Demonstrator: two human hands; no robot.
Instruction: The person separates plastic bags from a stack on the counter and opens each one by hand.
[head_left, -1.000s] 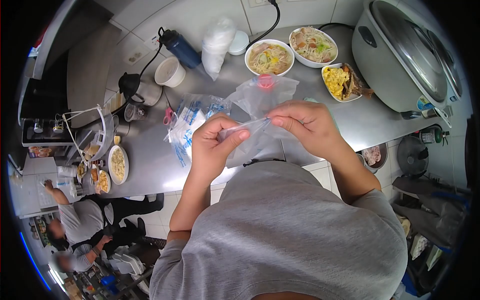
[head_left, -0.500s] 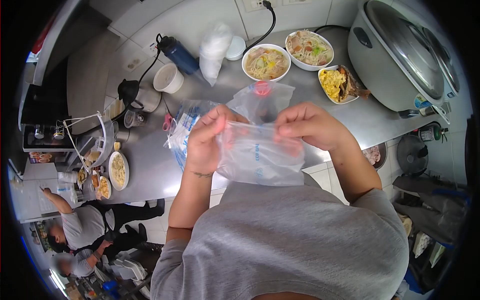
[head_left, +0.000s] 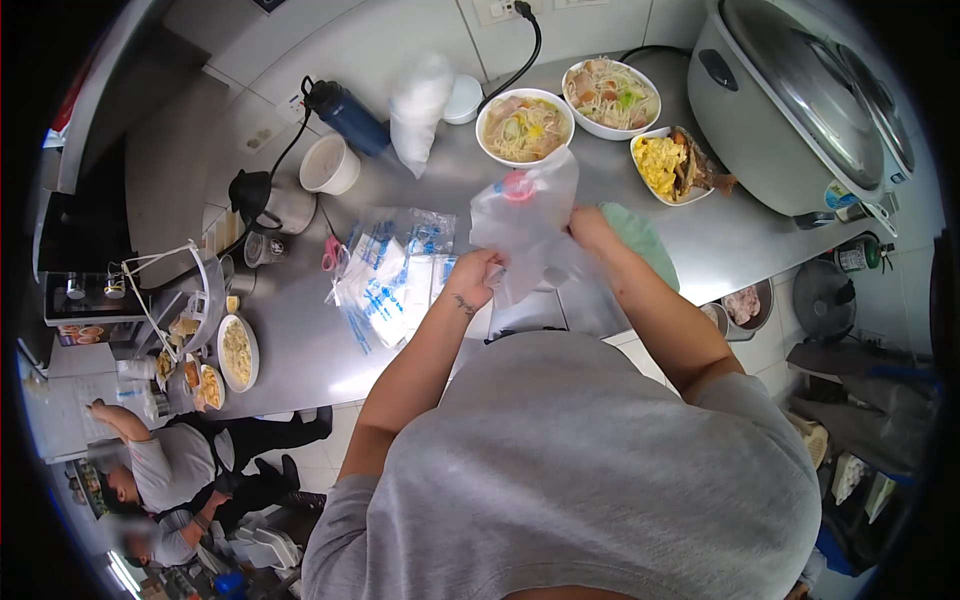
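Between left hand point(head_left: 474, 278) and right hand point(head_left: 592, 229), a whitish plastic bag point(head_left: 525, 222); beside the left, white packets point(head_left: 388, 292) with blue print.

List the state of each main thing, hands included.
Left hand, curled on plastic bag.
Right hand, curled; grip unclear.
Plastic bag, spread between the hands.
Pink scissors, open or shut unclear.
Large cooker, lidded.
Noodle bowls, filled, uncovered.
Blue bottle, capped.
White tub, uncovered.
Black plug, plugged in.

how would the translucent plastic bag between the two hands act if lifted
The translucent plastic bag would probably be floppy, given its creased, uneven edges. It looks thin, with a round pinkish-red thing showing through, so the film itself is likely light.
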